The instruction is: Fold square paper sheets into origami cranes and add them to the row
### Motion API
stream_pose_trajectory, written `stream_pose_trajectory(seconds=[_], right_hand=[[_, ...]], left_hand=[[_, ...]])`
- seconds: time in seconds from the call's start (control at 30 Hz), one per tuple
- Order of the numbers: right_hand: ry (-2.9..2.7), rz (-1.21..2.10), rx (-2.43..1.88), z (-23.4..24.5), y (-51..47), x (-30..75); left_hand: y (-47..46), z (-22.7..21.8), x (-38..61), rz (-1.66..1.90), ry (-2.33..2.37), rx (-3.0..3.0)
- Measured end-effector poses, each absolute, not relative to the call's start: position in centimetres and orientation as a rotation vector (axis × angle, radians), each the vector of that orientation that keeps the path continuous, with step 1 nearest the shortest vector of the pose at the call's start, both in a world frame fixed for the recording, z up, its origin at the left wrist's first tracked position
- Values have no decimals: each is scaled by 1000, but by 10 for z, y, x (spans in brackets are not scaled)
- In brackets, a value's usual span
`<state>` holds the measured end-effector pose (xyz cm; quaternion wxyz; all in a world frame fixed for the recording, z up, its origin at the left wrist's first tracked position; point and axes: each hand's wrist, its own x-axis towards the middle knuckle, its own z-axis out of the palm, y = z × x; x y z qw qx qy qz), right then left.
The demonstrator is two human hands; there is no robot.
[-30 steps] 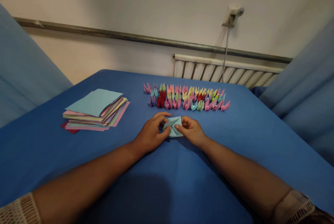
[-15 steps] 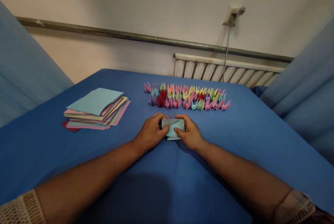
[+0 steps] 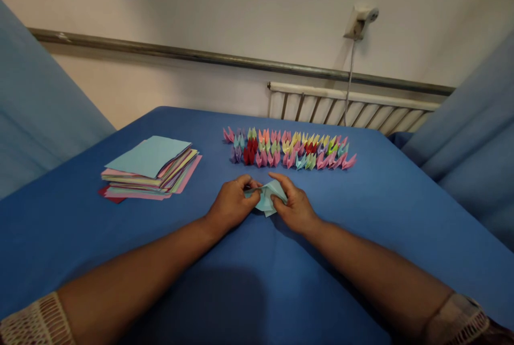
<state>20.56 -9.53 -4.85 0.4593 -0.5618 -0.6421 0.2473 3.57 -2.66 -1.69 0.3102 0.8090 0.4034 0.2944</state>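
Note:
A light blue sheet of folded paper (image 3: 266,200) is held between both hands over the middle of the blue surface. My left hand (image 3: 233,199) pinches its left side, thumb in front and fingers partly hidden behind. On the right side, my right hand (image 3: 296,203) grips it with the thumb pressed on the near face and the index finger stretched along the far edge. The paper is tilted, with one corner pointing down toward me. Just beyond the hands stand rows of small folded paper cranes (image 3: 292,158) in pink, red, yellow, green, blue and purple.
To the left lies a stack of coloured paper (image 3: 149,158), light blue on top, with a red sheet jutting out below. A blue cloth (image 3: 345,302) covers the table. Behind are a metal rail (image 3: 193,55), a radiator (image 3: 321,101) and a wall socket (image 3: 357,23); curtains (image 3: 32,104) hang at both sides.
The folded paper has turned from lying nearly square to tilted, its right part lifted and its near corner pointing down. Both hands keep hold of it; the cranes and stack stay put.

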Motion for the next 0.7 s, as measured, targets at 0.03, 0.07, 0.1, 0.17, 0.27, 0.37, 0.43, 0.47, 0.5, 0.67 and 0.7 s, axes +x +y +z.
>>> stream_pose_trajectory(seconds=[0.03,0.07,0.1,0.17,0.27,0.37,0.43,0.47,0.5,0.67,0.7], right_hand=[[-1581,607,-1348,-49,-95,206],[-1585,604,-1314,-50,-94,207],[-1591,600,-1282,-51,-93,207],[-1599,606,-1228,-50,-92,207],[-1588,650,-1180,-48,-91,206],[-1575,664,-1172,-47,-92,205],[-1572,655,-1203,-48,-92,205],[-1561,656,-1225,-48,-92,205],[-1543,670,-1246,-49,-92,206],[-1392,792,-1261,-50,-89,209],[-1373,810,-1241,-50,-89,209]], left_hand=[[-26,-17,36,771,1073,2138],[-25,-18,36,765,1075,2140],[-25,-18,36,764,1062,2137],[-26,-18,37,780,997,2113],[-27,-19,37,808,941,2085],[-27,-18,37,804,1016,2107],[-27,-18,36,815,1026,2101],[-27,-18,36,830,1010,2084],[-27,-18,36,848,983,2060],[-27,-15,37,900,877,1868],[-27,-14,36,898,864,1836]])
